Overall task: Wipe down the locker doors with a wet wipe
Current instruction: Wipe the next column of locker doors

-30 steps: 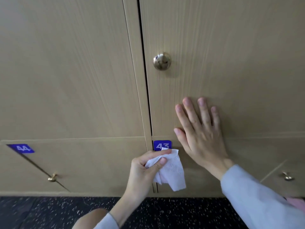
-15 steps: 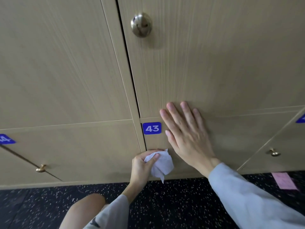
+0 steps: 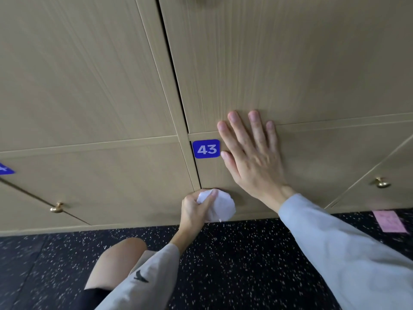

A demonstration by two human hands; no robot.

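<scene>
The left hand [image 3: 194, 209] grips a crumpled wet wipe [image 3: 220, 205] against the bottom of locker door [image 3: 312, 166] 43. The right hand [image 3: 252, 153] lies flat on that door, fingers spread.

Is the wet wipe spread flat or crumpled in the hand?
Crumpled. The left hand grips the wet wipe as a bunched white wad, pressed low on the locker door numbered 43.

Pale grey long sleeves [image 3: 348, 260], black bird logo [image 3: 140, 277], dark shorts [image 3: 93, 297].
</scene>
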